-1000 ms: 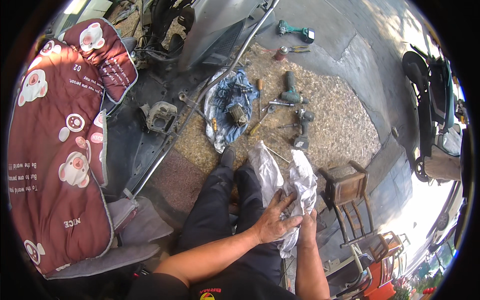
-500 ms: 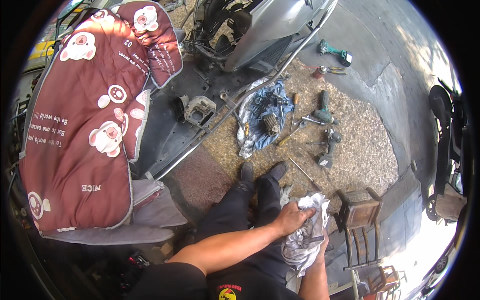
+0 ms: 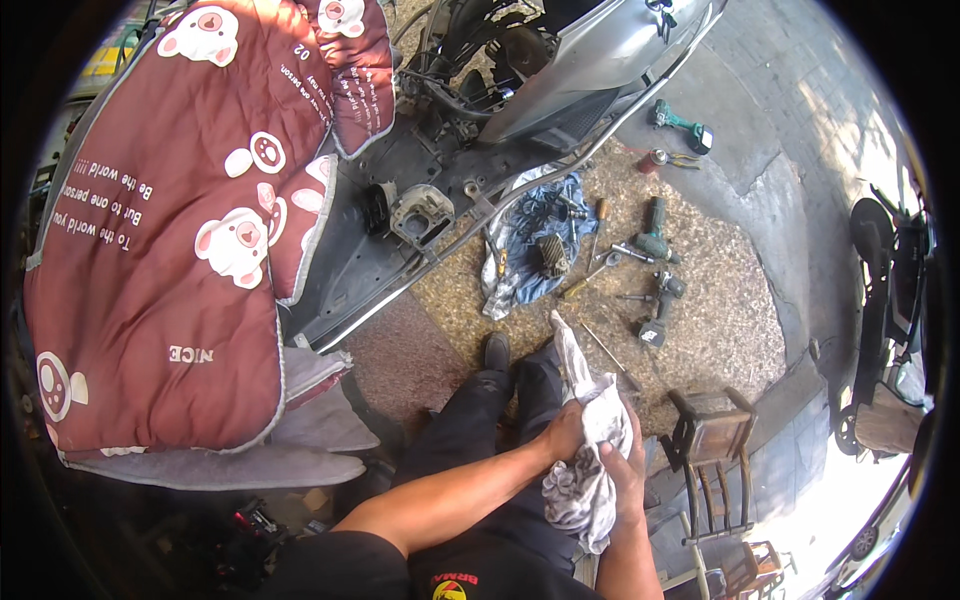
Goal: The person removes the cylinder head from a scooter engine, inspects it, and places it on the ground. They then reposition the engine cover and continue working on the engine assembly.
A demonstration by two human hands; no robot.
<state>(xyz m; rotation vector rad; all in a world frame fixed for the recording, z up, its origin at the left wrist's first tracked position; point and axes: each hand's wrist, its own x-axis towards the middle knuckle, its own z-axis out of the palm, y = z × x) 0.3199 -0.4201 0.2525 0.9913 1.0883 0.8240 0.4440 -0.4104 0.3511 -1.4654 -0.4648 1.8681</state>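
A crumpled, grey-stained white rag (image 3: 578, 500) is bunched up in front of my body, between both hands. My left hand (image 3: 566, 432) is closed on its left side, and one end of the cloth sticks up beyond that hand. On the right side, my right hand (image 3: 625, 465) grips the same rag with the thumb laid across it. Past my feet, a blue and white cloth (image 3: 530, 215) lies on the ground with a finned metal engine part (image 3: 552, 255) on it. A thin metal rod (image 3: 610, 356) lies beyond the rag.
A cordless drill (image 3: 655, 232), a cordless driver (image 3: 660, 308) and a screwdriver (image 3: 601, 212) lie ahead. A green power tool (image 3: 682, 127) and a red can (image 3: 652, 160) are farther off. Left stands a scooter frame (image 3: 355, 265) beside a maroon quilted cover (image 3: 150, 300); right, a wooden stool (image 3: 712, 425).
My left hand has moved left and nearer the right hand, which now shows more. The rag has been turned and bunched up, one end now pointing away. The view has shifted slightly.
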